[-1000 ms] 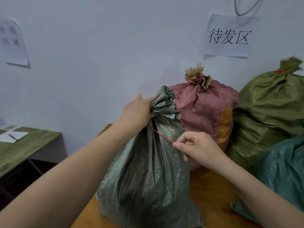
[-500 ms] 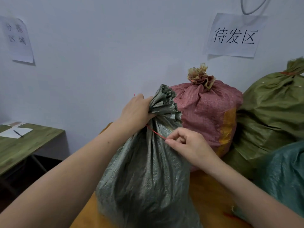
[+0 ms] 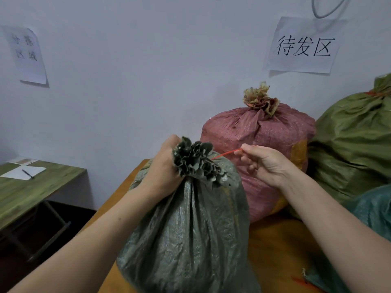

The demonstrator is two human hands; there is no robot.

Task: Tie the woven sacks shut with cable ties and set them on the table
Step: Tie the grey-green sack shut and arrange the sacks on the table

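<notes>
Front and centre: a grey-green woven sack (image 3: 190, 229), full and bulging, upright at the near edge of an orange-brown desk (image 3: 275, 250). Shiny, crinkled weave, with long folds running up to a gathered neck and a dark ruffled mouth fanned out above it. Contents hidden.

Left grip (image 3: 167, 166) wrapped tight round the gathered neck from the left, fingertips out of sight behind the ruffle. Right grip (image 3: 262, 163) just right of the neck, thumb and forefinger pinching the free end of a thin red cable tie (image 3: 226, 153), other fingers loosely curled. Tie stretched taut from the neck up and rightward to the pinch. Impossible to tell whether it runs fully round the neck.

Behind, on the same desk: a pink woven sack (image 3: 264, 144), round and full, with a yellow patch on its right side, a cinched neck and a frayed tan ruffle on top. Pressed against its right side, an olive-green sack (image 3: 355, 140), neck bound in orange-red. At front right, a teal sack (image 3: 372, 208), cut off by the frame edge, with a thin red strip (image 3: 300, 281) on the desk by its lower corner. Contents of all three hidden.

Far left: a separate green desk (image 3: 42, 193) carrying white paper (image 3: 23, 172) and a pen (image 3: 27, 174). On the pale wall, two paper signs with Chinese characters, one at left (image 3: 27, 53), one at right (image 3: 302, 46).
</notes>
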